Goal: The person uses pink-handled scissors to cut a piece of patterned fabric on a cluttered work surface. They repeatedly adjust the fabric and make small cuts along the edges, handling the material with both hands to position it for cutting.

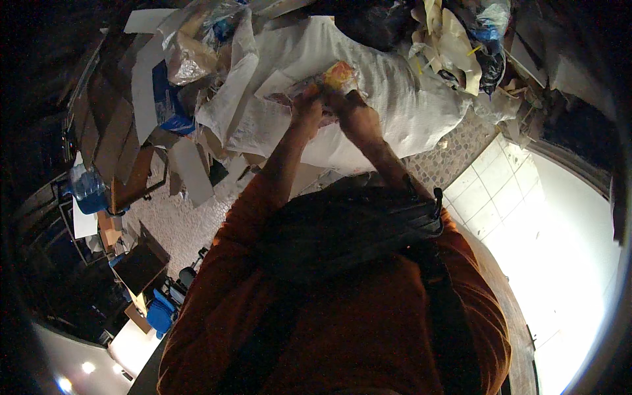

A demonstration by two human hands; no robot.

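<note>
My left hand [307, 107] and my right hand [352, 110] are raised together in front of me, both gripping a crinkled clear plastic wrapper with orange and yellow print [334, 77]. The wrapper sits between the fingertips, over a large white woven sack [408, 105]. Part of the wrapper is hidden by my fingers. My orange sleeves run down toward the lower edge, with a black bag [355, 224] strapped on my chest.
A heap of flattened cardboard sheets [118, 131], paper scraps and plastic bags [191, 59] surrounds the sack. A blue water bottle [87, 187] stands at the left. Pebble-patterned floor [454, 151] meets bright white tiles [540, 230] at the right.
</note>
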